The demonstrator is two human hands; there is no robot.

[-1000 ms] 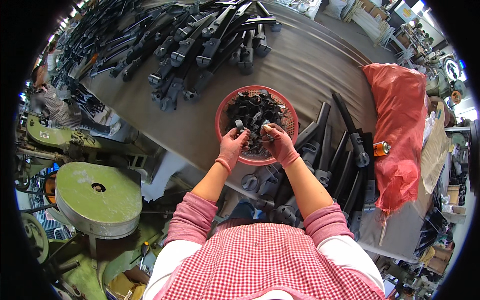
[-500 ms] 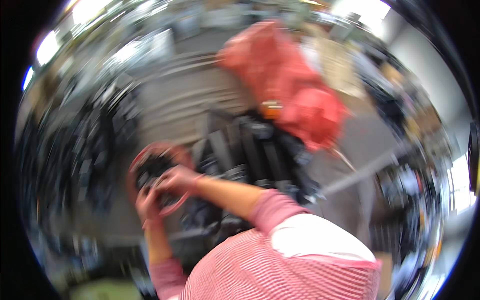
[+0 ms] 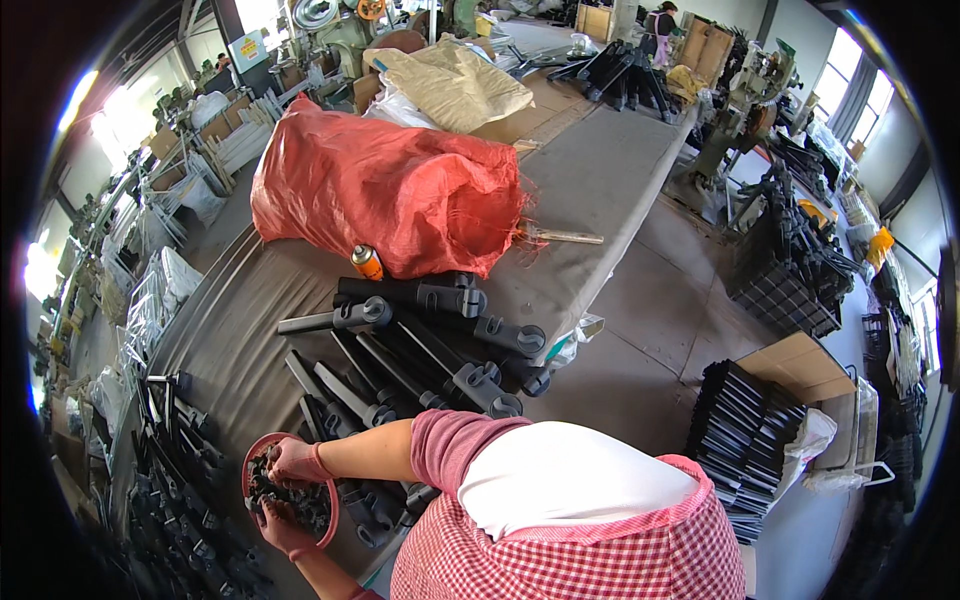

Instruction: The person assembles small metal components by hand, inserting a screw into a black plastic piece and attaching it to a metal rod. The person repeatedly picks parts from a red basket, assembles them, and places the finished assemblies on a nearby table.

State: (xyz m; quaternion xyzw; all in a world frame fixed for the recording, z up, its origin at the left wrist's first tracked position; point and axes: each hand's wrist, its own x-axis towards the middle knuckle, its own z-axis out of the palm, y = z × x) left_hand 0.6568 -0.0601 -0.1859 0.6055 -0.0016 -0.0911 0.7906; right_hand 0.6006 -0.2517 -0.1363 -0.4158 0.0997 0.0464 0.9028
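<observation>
A round pink basin (image 3: 331,517) filled with small dark parts (image 3: 312,508) stands at the lower left of the table. Over its far side, my right hand (image 3: 297,461) dips in with curled fingers, their tips hidden among the parts. My left hand (image 3: 283,527) is at the near rim, fingers bent and closed over the contents. What either hand pinches is too small to name. Right beside the basin lie several black tubes with jointed grey-black ends (image 3: 470,385), piled on the table.
A large red woven sack (image 3: 370,180) lies across the table, an orange spray can (image 3: 367,262) against it. More black tubular parts (image 3: 180,490) heap up at the left. On the floor at right stand a loaded black crate (image 3: 790,280) and an open cardboard box (image 3: 800,370). People work far back.
My view has swung to the right and steadied, so the sack and basin appear farther left. Both hands stay at the basin; they were close together over it and are now slightly apart.
</observation>
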